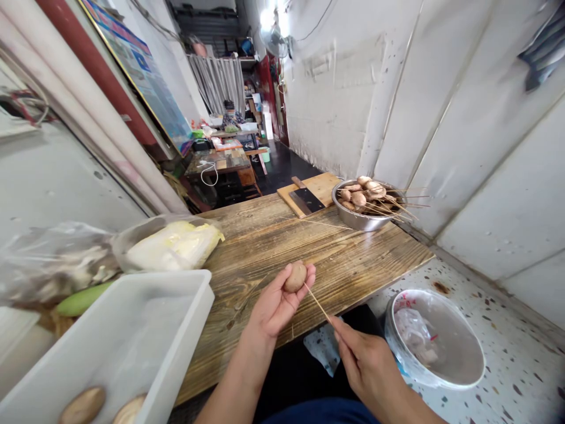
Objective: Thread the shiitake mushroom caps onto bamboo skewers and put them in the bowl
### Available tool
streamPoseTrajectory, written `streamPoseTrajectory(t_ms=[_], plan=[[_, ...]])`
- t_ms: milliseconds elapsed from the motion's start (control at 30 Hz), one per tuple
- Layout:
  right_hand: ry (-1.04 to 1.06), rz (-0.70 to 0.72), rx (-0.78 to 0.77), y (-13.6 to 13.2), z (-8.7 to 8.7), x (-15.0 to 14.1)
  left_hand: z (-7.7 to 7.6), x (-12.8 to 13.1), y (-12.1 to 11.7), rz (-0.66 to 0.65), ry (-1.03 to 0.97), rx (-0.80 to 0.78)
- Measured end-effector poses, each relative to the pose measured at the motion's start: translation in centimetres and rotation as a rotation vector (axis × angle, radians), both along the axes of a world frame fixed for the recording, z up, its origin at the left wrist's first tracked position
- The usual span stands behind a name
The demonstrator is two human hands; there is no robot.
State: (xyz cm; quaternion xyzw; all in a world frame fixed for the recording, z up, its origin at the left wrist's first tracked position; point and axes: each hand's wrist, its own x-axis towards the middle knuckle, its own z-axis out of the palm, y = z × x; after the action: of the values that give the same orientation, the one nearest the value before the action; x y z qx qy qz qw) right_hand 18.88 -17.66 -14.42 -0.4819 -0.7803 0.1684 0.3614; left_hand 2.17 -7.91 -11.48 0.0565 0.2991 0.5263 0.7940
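Note:
My left hand (282, 300) cups a brown mushroom (295, 278) above the wooden table, its fingers curled round the cap. Between thumb and fingers, my right hand (364, 353) pinches a thin wooden skewer (318, 303). The skewer's far end meets the mushroom's edge; whether it has gone in is hidden. At the back right, a steel bowl (364, 222) holds several mushrooms on skewers (375, 191), with the sticks poking out to the right. Down at the left, a white plastic tub (176, 347) has two mushrooms (83, 405) visible in it.
A cleaver (309, 199) lies on a cutting board (331, 184). Another skewer (318, 222) rests on the table (247, 235). Bagged cabbage (172, 244) and a green vegetable (82, 299) sit at left. A lined bucket (459, 353) stands on the floor at right. A person (230, 115) sits far back.

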Motion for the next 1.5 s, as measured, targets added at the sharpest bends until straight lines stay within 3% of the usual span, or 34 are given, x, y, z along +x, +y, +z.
streamPoseTrajectory(t_ms=[633,900,1500], plan=[[0.042,-0.011,0.010,0.0,0.3,-0.3,-0.2,0.6,-0.5,-0.026,0.114,0.165],[0.017,-0.032,0.044,0.3,0.4,-0.4,0.5,0.7,-1.2,-0.075,0.153,0.299],[0.158,-0.021,0.124,1.1,1.1,-1.7,1.7,0.7,-2.0,-0.121,0.164,0.358]])
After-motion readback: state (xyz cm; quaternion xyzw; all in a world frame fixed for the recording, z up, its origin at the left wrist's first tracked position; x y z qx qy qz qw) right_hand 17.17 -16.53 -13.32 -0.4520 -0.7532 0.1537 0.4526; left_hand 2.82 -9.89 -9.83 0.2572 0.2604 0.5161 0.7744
